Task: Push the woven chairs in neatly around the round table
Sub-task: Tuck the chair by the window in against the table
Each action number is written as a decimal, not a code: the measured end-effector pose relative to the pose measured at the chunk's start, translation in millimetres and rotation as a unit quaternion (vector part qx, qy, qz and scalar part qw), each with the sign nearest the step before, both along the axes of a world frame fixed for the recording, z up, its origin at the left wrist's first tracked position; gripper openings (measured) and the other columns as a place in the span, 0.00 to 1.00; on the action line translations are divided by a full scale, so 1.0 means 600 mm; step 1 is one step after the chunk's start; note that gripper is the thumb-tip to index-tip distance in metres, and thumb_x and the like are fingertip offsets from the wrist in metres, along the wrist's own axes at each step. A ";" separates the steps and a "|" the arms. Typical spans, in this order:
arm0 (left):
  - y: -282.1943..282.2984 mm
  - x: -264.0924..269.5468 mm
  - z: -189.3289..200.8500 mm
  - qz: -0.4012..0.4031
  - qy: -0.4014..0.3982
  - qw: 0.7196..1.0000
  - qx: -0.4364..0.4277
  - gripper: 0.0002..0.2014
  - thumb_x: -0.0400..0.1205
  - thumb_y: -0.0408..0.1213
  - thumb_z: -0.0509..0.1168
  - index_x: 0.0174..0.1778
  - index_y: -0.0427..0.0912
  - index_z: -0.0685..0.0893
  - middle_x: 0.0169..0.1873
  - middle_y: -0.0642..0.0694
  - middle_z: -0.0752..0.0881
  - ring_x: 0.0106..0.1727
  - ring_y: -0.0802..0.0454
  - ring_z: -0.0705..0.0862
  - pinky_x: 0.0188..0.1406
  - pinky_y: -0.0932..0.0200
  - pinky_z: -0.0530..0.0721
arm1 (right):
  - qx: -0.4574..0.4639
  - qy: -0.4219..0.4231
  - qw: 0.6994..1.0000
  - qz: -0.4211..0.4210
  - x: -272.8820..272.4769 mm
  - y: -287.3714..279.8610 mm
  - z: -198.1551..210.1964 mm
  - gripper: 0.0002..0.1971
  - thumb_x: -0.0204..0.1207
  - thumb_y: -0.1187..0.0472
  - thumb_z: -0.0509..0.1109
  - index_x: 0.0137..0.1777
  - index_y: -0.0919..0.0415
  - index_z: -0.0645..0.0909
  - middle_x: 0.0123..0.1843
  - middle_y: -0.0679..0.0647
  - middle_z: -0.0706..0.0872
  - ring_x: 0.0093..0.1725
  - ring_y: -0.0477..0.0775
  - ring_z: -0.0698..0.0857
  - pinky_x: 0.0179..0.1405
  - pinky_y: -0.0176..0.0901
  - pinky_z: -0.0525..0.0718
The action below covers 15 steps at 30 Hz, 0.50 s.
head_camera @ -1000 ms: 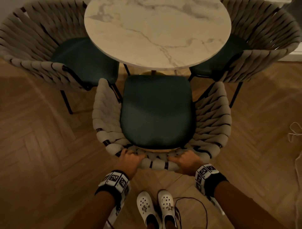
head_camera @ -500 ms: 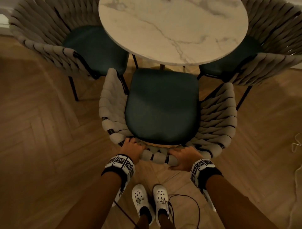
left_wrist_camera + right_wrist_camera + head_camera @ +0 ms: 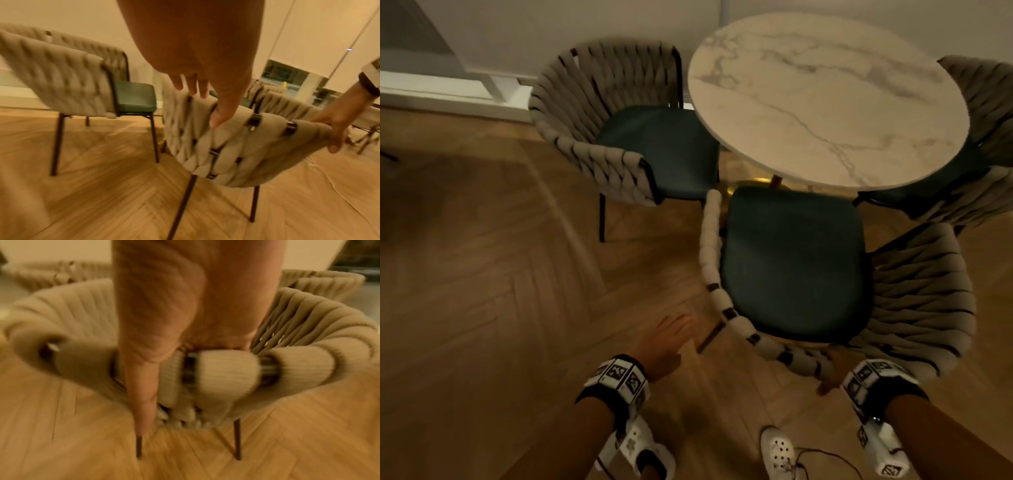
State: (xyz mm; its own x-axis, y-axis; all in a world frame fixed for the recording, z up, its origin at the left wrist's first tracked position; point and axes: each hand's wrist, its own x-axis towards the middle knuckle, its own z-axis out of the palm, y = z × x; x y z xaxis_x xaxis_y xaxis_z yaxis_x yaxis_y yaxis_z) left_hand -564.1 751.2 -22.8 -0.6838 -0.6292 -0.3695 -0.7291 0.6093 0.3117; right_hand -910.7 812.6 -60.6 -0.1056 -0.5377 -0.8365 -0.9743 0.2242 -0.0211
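Observation:
The near woven chair (image 3: 914,308) with a dark green seat stands in front of me, its front edge at the rim of the round marble table (image 3: 825,102). My right hand (image 3: 830,368) grips the top rail of its back; in the right wrist view the fingers curl over the rail (image 3: 226,369) and the thumb (image 3: 144,402) runs down the outside. My left hand (image 3: 674,325) hovers over the floor left of the chair back with its fingers straight and spread (image 3: 195,87), holding nothing. A second woven chair (image 3: 599,137) stands left of the table and a third (image 3: 986,113) at the right.
Herringbone wood floor (image 3: 500,291) lies open to the left. A white wall and skirting (image 3: 448,99) run behind the left chair. My white shoes (image 3: 777,452) and a thin cable (image 3: 825,455) are by my feet. The table's brass base (image 3: 753,185) shows under the top.
My left hand has let go of the chair back and swung out to the left. The right hand still grips the rail. My view has turned left.

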 end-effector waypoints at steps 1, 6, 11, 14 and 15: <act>-0.006 0.057 0.008 0.018 -0.040 0.999 0.024 0.36 0.67 0.31 0.76 0.72 0.40 0.73 0.73 0.38 0.76 0.76 0.41 0.73 0.73 0.47 0.74 | 0.010 -0.004 0.999 -0.032 0.030 -0.007 0.007 0.47 0.62 0.44 0.78 0.77 0.53 0.57 0.78 0.58 0.68 0.74 0.60 0.70 0.71 0.48 0.72; -0.038 0.313 0.012 0.051 -0.096 0.993 0.046 0.39 0.52 0.43 0.85 0.61 0.49 0.80 0.57 0.44 0.89 0.58 0.48 0.88 0.54 0.58 0.88 | -0.041 -0.033 0.976 -0.212 0.184 -0.067 0.017 0.53 0.55 0.47 0.79 0.78 0.57 0.55 0.76 0.64 0.71 0.73 0.65 0.71 0.72 0.58 0.71; -0.123 0.457 0.019 0.061 -0.140 0.986 0.061 0.30 0.82 0.35 0.62 0.79 0.50 0.59 0.82 0.46 0.57 0.83 0.49 0.56 0.82 0.53 0.59 | -0.214 0.003 0.944 -0.250 0.342 -0.145 0.034 0.34 0.75 0.49 0.68 0.76 0.60 0.58 0.77 0.63 0.69 0.74 0.65 0.69 0.74 0.58 0.68; -0.196 0.496 0.016 0.063 -0.128 0.988 0.054 0.29 0.84 0.37 0.59 0.80 0.50 0.56 0.83 0.47 0.54 0.84 0.48 0.52 0.82 0.53 0.55 | -0.328 0.004 0.917 -0.227 0.427 -0.200 0.037 0.29 0.74 0.54 0.69 0.72 0.62 0.64 0.75 0.64 0.70 0.74 0.67 0.66 0.76 0.63 0.64; -0.224 0.503 0.018 0.061 -0.129 0.988 0.058 0.29 0.84 0.37 0.59 0.80 0.49 0.56 0.83 0.47 0.54 0.84 0.48 0.53 0.82 0.53 0.55 | -0.348 0.001 0.913 -0.213 0.457 -0.223 0.038 0.30 0.74 0.55 0.69 0.73 0.62 0.63 0.76 0.64 0.68 0.76 0.67 0.63 0.78 0.63 0.61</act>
